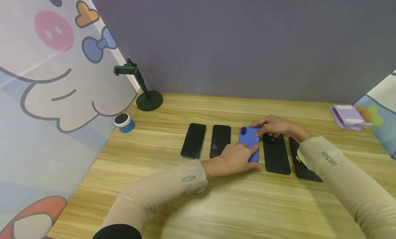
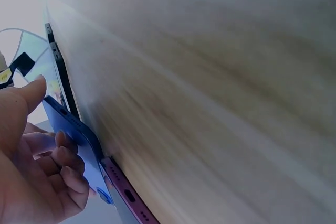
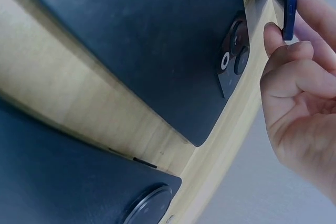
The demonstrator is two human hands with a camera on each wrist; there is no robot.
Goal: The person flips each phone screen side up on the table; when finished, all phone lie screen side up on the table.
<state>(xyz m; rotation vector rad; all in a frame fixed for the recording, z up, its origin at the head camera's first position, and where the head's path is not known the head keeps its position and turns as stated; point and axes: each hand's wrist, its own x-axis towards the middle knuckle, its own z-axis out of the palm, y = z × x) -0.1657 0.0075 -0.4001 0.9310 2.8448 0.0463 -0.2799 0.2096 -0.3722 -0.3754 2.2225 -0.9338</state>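
Note:
A blue phone (image 1: 250,139) lies back up in a row of phones, its camera lenses at the far end. My right hand (image 1: 276,125) pinches its far right corner between thumb and fingers; the right wrist view shows the blue phone's side edge (image 3: 290,3) in that pinch. From the near left, my left hand (image 1: 234,157) rests fingers on the phone's back, thumb stretched out by its near end. Left of it lie two dark phones, an outer one (image 1: 193,141) and an inner one (image 1: 220,137). To the right are a black phone (image 1: 276,154) and another dark phone (image 1: 304,168), partly behind the right sleeve.
A dark green phone stand (image 1: 150,98) rises at the back left, near a blue and white round container (image 1: 124,122). At the far right sits a purple folding stand (image 1: 348,117). A grey wall (image 1: 235,46) closes off the wooden table (image 1: 148,146) behind.

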